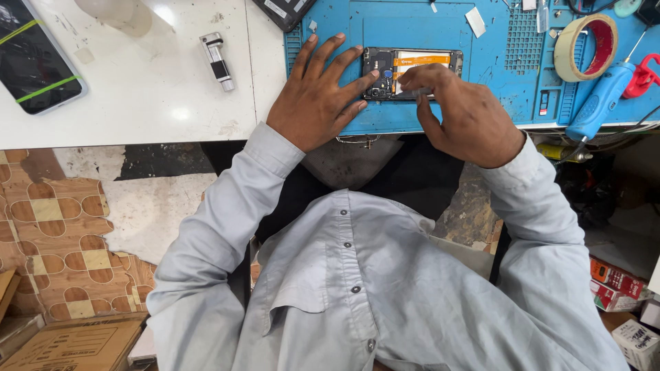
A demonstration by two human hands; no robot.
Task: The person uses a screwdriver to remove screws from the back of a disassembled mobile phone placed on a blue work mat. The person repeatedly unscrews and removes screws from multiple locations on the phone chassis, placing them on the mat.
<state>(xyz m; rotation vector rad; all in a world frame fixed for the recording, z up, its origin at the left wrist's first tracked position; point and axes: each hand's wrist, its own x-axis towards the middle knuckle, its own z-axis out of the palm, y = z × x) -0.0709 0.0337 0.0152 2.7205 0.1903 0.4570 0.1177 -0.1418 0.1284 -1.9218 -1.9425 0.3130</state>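
An opened phone (pixel 411 71) lies flat on the blue work mat (pixel 481 82) at the far side of the tabletop (pixel 137 82), its back cover off. Inside its frame show dark circuit parts and camera lenses at the left end, and a white battery with an orange strip to the right. The left hand (pixel 320 96) lies flat with its grip spread, fingertips resting on the left end of the phone. The right hand (pixel 464 113) has its grip pressed together, thumb and forefinger pinching a thin tool at the near edge of the phone; what the tool is cannot be told.

One roll of tape (pixel 586 47) with a red core lies at the far right of the mat, and one blue-handled screwdriver (pixel 599 102) just near it. On the white tabletop to the left lie one small silver and black tool (pixel 217 60) and one second phone (pixel 34 58) with green strips across its dark screen.
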